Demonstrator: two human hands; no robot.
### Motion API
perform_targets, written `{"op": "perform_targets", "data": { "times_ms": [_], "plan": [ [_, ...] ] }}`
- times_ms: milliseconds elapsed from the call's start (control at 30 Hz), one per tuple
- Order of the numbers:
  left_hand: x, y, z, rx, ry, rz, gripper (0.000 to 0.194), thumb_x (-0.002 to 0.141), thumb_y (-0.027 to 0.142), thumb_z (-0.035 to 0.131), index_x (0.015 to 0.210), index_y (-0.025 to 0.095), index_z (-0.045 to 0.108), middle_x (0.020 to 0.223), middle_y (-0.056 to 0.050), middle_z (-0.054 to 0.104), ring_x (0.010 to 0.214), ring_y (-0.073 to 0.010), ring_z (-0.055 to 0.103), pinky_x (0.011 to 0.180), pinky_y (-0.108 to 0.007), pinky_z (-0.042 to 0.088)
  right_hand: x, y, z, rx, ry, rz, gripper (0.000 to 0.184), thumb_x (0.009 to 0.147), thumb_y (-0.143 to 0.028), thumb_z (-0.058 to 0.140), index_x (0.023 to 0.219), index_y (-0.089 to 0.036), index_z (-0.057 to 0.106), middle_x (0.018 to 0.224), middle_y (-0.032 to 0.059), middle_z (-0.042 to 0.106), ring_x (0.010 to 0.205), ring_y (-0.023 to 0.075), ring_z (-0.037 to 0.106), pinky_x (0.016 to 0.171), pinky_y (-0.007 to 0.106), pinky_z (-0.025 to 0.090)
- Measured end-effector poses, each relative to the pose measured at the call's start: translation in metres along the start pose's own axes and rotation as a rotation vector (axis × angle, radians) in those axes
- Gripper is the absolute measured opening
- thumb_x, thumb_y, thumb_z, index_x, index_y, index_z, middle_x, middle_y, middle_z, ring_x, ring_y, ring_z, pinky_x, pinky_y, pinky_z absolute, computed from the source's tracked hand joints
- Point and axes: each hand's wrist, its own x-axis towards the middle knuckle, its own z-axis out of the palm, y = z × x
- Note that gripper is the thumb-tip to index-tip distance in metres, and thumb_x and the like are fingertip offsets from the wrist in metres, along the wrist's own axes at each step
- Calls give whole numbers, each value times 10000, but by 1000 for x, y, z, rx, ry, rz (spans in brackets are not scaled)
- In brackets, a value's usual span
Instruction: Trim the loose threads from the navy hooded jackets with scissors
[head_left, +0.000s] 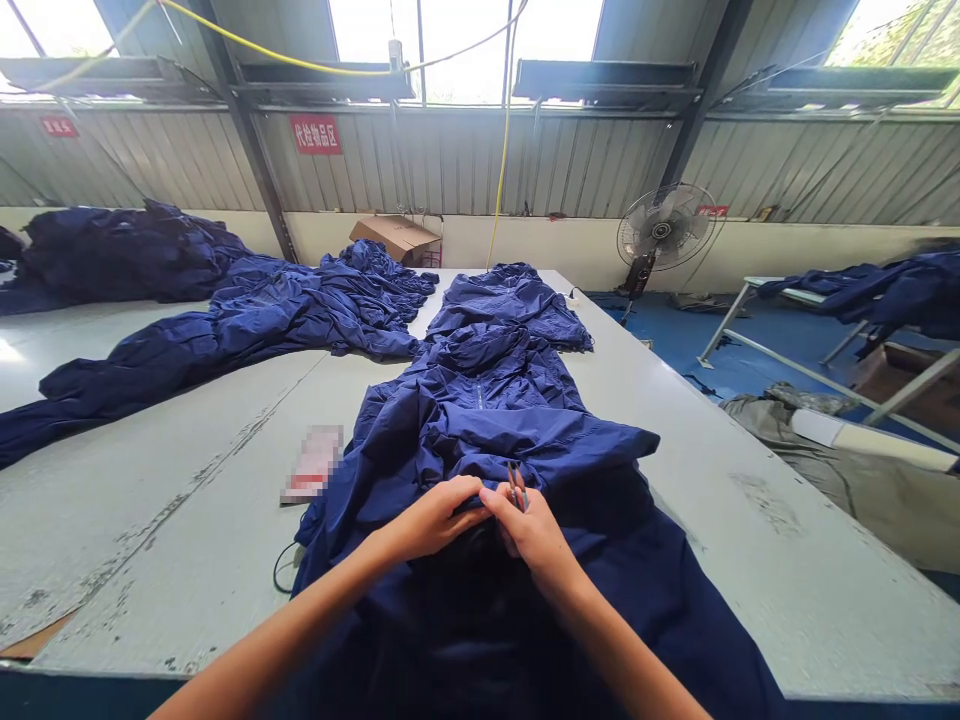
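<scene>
A navy nylon hooded jacket lies spread on the grey work table, its lower part running towards me under my forearms. My left hand pinches the jacket's fabric at its middle. My right hand sits against the left and holds a small pair of metal snips, points up, over the same fabric. The snips' lower part is hidden by my fingers. A pixelated packet lies on the table left of the jacket, and a thin black cord curves beside the hem.
Long heaps of navy garments lie across the table's left side, and another navy garment lies beyond the jacket. Past the table's right edge stand a floor fan and a bench with navy cloth, above a blue floor.
</scene>
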Motion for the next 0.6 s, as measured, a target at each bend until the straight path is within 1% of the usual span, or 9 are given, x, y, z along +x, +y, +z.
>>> {"op": "perform_targets", "data": {
  "times_ms": [67,167,200,233,267,333,433,500,600],
  "plan": [
    [-2,-8,0,14,-13,36,285,970,417,491,929,177,640,938,-52,660,846,-181,566,821,-306,478,-2,-6,-4,116,60,20,504,835,-622,560,591,-259,309,438,-91,262,370,74,226,364,236,214],
    [-7,-21,1,-2,0,35,290,968,423,491,930,180,645,930,-58,663,863,-187,575,837,-314,476,-3,-28,-28,270,227,-33,531,823,-643,557,641,-259,240,501,-113,187,414,67,172,365,200,206],
    [-9,-25,1,-9,12,23,313,974,436,475,922,176,642,912,-58,660,847,-184,574,822,-310,478,-3,-36,-38,325,291,-68,536,819,-618,585,652,-254,229,525,-116,166,434,67,158,372,187,202],
    [-10,-28,1,-13,28,11,338,981,450,455,921,171,636,898,-56,655,830,-179,572,806,-303,480,-2,-43,-47,408,346,-100,540,793,-561,661,650,-250,244,533,-118,170,441,62,150,370,179,188],
    [-11,-29,1,-23,45,-2,355,984,464,442,931,168,630,895,-53,653,826,-176,572,799,-298,481,-2,-48,-54,444,354,-109,543,772,-528,711,647,-246,264,532,-121,180,442,57,152,369,173,181],
    [-10,-26,1,-79,77,-33,362,975,489,459,964,168,626,908,-47,658,843,-176,584,810,-295,484,-3,-52,-60,440,298,-73,539,741,-534,759,643,-237,320,524,-120,225,439,46,178,368,170,174],
    [-9,-12,-5,-229,105,-61,343,951,492,519,1004,173,634,952,-52,685,914,-197,617,867,-311,488,-7,-47,-54,333,149,47,522,758,-618,715,655,-214,400,530,-110,263,450,38,186,380,169,153],
    [-10,-2,-12,-311,120,-48,329,947,473,539,1021,170,643,970,-65,697,936,-207,632,899,-329,488,-9,-44,-49,309,80,87,503,775,-629,693,676,-197,456,542,-110,249,463,37,164,388,168,126],
    [-13,8,-23,-347,153,22,339,960,454,528,1094,170,657,1036,-86,689,991,-216,634,948,-354,477,-8,-40,-47,331,48,85,464,775,-610,705,734,-179,536,549,-113,233,467,39,154,389,163,106]
  ]
}}
